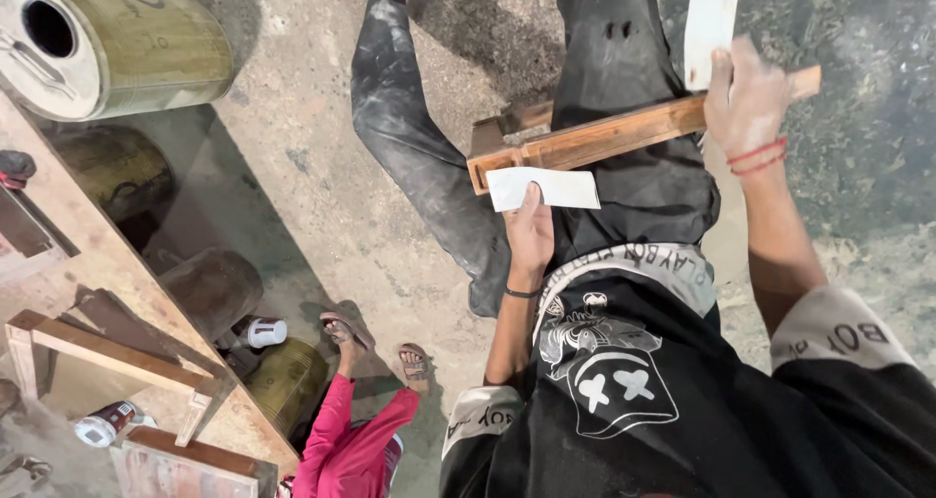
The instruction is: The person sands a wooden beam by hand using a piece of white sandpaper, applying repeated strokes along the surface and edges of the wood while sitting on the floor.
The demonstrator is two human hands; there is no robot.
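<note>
While the right hand (749, 103) grips the wooden frame (585, 142), left hand (529, 233) fingers pinch white sandpaper (546, 188).

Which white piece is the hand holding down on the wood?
The short white sheet, pinned under the left hand at the near end of the wooden frame. The long white strip sticks up by the right hand.

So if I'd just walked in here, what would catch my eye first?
Probably the wooden frame piece lying across the person's lap at the top centre, with the right hand gripping one end and the left hand pressing a sheet of white sandpaper beside it. Next, the big olive metal drum on its side at top left, and the pink-trousered legs of someone at the bottom.
</note>
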